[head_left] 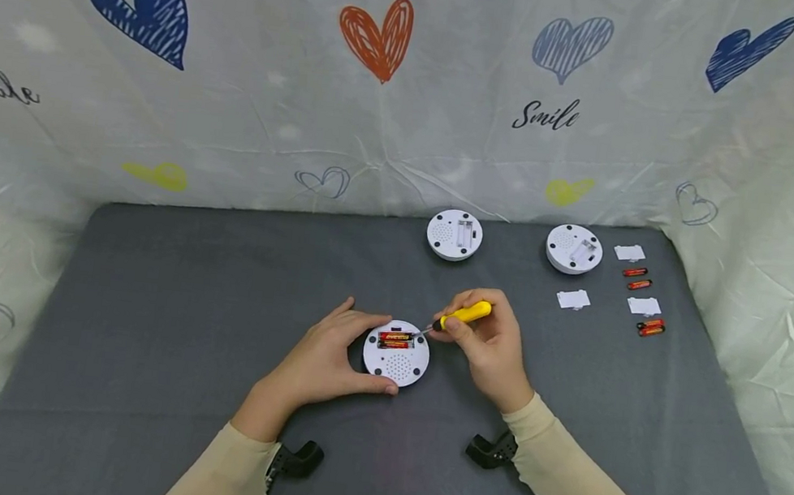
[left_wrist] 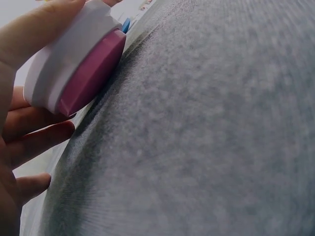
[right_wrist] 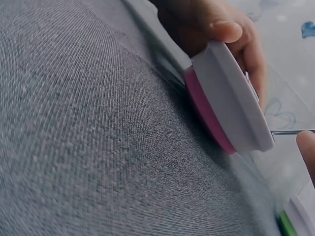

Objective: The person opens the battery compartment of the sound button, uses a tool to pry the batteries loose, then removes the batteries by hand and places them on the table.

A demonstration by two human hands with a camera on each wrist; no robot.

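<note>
A round white battery-powered device [head_left: 394, 370] lies back side up, two red-and-black batteries [head_left: 395, 344] in its open compartment. My left hand [head_left: 329, 358] holds it by the rim, thumb on the near side and fingers on the far side. The wrist views show the device's pink underside [left_wrist: 96, 73] against the grey cloth. In my right hand [head_left: 495, 353] I grip a screwdriver [head_left: 472, 312] by its yellow handle. Its thin metal shaft [right_wrist: 287, 132] points left, the tip right at the end of the batteries.
Two similar white devices [head_left: 454, 234] stand at the table's back, their battery compartments uncovered. Three white covers [head_left: 572, 299] and several loose batteries [head_left: 650, 328] lie at the right. A printed curtain [head_left: 448, 123] hangs behind the grey-covered table [head_left: 216, 284].
</note>
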